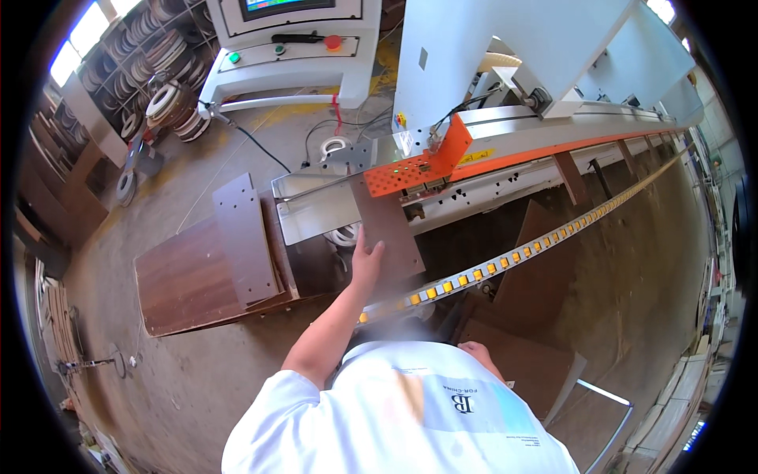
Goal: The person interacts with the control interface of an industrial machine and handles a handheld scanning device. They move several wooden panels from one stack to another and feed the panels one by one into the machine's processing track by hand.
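Observation:
A brown panel (397,245) lies at the infeed end of a long machine, its far end beside the perforated orange guard (395,175). My left hand (366,262) rests at the panel's left edge, forefinger stretched forward and thumb apart, not wrapped round it. Just left of the panel is a shiny metal plate (316,215), with a coil of white hose (344,235) at its near edge. My right hand (478,354) shows only in part by my right side; its fingers cannot be made out.
Another drilled brown panel (243,241) lies on a brown box-like stack (189,280) at left. A rail with yellow rollers (492,268) runs off to the far right. Ahead stands a control console (292,59). Boards (513,359) lean low at right; coiled edging rolls (166,55) fill shelves at far left.

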`<state>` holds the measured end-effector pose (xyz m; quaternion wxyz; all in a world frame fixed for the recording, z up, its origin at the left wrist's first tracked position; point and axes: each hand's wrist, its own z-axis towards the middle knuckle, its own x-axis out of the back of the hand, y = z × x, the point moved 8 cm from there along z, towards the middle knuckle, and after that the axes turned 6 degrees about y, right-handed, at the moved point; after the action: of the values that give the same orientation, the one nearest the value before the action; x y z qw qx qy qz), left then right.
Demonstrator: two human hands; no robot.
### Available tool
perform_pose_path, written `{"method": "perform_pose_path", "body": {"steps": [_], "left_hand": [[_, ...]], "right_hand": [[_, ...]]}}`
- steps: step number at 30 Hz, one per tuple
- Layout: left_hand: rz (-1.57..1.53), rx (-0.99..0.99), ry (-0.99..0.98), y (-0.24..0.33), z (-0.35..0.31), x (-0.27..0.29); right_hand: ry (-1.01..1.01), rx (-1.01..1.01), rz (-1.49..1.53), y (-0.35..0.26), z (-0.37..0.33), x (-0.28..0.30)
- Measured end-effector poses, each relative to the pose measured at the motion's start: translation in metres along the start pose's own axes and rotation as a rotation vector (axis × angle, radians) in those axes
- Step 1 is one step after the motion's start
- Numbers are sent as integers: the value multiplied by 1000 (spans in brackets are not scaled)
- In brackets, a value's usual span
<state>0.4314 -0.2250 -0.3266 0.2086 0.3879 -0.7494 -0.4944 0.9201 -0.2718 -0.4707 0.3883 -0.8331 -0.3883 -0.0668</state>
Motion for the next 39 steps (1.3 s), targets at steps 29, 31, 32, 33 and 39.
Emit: {"method": "perform_pose_path", "body": {"steps": [29,31,32,33,39], "left_hand": [[524,-478,-4,101,47,-28],[689,-403,347,101,61,99],[875,-642,582,119,46,157],[1011,-708,663,142,31,178],[1326,12,678,131,-29,313]], "right_hand": [[2,74,8,33,12,35],[-43,90,-34,11,16,26],[-64,99,-65,-2,18,21],[-51,90,-78,-6,15,21],[-105,113,-235,-69,27,-7]]}}
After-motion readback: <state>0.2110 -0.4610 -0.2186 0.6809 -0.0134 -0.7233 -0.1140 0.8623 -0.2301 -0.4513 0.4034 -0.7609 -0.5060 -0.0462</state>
